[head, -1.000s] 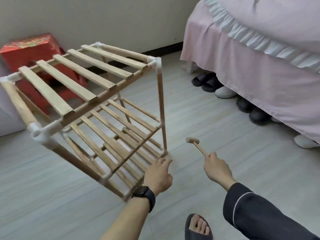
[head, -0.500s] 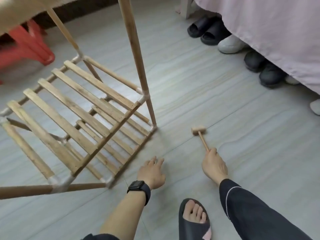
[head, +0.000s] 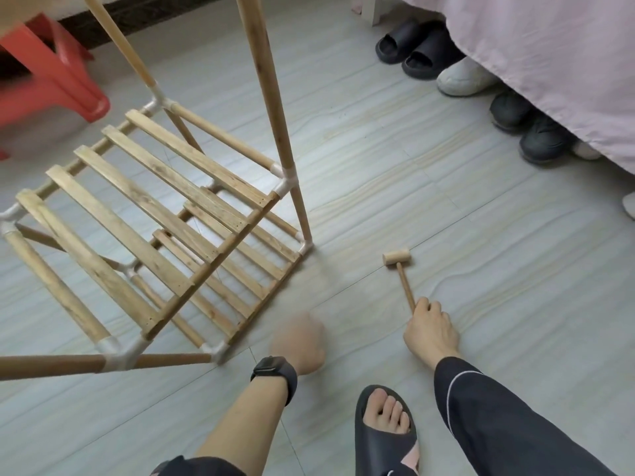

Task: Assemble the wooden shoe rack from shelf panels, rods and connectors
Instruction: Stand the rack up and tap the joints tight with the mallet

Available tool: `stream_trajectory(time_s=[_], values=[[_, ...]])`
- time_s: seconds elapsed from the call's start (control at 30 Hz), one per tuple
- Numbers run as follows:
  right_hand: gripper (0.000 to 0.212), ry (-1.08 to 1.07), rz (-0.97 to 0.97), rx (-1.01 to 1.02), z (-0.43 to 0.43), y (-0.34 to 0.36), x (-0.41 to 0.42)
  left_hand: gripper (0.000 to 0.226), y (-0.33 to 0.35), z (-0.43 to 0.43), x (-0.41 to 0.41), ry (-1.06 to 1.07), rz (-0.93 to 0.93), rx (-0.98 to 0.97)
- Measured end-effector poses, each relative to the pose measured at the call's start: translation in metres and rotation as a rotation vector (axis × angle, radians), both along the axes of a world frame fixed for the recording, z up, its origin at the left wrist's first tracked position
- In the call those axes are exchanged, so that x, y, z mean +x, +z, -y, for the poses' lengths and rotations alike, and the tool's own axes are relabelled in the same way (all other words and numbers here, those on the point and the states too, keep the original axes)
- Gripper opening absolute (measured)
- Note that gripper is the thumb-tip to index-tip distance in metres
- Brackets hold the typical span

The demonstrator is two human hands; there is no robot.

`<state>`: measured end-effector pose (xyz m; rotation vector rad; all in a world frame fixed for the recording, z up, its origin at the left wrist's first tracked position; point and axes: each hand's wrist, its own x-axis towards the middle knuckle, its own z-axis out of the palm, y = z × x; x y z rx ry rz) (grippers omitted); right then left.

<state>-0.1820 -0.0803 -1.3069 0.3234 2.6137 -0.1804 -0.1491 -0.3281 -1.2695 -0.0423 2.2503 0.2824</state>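
Note:
The wooden shoe rack [head: 154, 214] stands on the floor at left, with slatted shelf panels, rods and white connectors [head: 305, 249]. One upright rod [head: 271, 97] rises out of the top of the view. My left hand [head: 299, 341], with a black watch on the wrist, is blurred. It hovers just right of the rack's near bottom corner, fingers curled in and holding nothing. My right hand [head: 431, 329] grips the end of a small wooden mallet's handle. The mallet head [head: 397, 257] rests on the floor to the right of the rack.
A red plastic stool [head: 51, 80] stands behind the rack at far left. A bed with a pink skirt [head: 549, 63] fills the upper right, and several shoes [head: 419, 53] line its edge. My foot in a black slide [head: 385, 427] is near the bottom centre.
The view has tilted down toward the floor. My left hand has drawn back from the rack's bottom corner and curled. The mallet has come down onto the floor.

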Motion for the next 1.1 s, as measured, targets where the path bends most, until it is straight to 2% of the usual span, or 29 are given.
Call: stream_trajectory(time_s=[0.17, 0.3, 0.4, 0.8, 1.0, 1.07, 1.1], values=[[0.034, 0.019, -0.015, -0.026, 0.008, 0.019, 0.003, 0.057, 0.009, 0.005, 0.004, 0.054, 0.017, 0.033], [0.042, 0.087, -0.106, -0.089, 0.024, 0.057, -0.001, 0.054, 0.041, 0.014, 0.007, 0.094, -0.068, 0.071], [0.048, 0.159, -0.173, -0.156, 0.041, 0.096, -0.003, 0.051, 0.075, 0.02, 0.015, 0.132, -0.179, 0.082], [0.046, 0.529, -0.435, -0.403, 0.129, 0.306, -0.007, 0.033, 0.22, 0.095, 0.084, 0.312, -0.526, 0.239], [0.046, 0.668, -0.438, -0.541, 0.187, 0.383, 0.013, 0.019, 0.283, 0.163, 0.118, 0.388, -0.535, 0.262], [0.046, 0.707, -0.417, -0.6, 0.206, 0.395, 0.026, 0.008, 0.304, 0.186, 0.127, 0.438, -0.62, 0.236], [0.045, 0.72, -0.403, -0.633, 0.215, 0.398, 0.032, 0.01, 0.315, 0.198, 0.13, 0.467, -0.696, 0.216]])
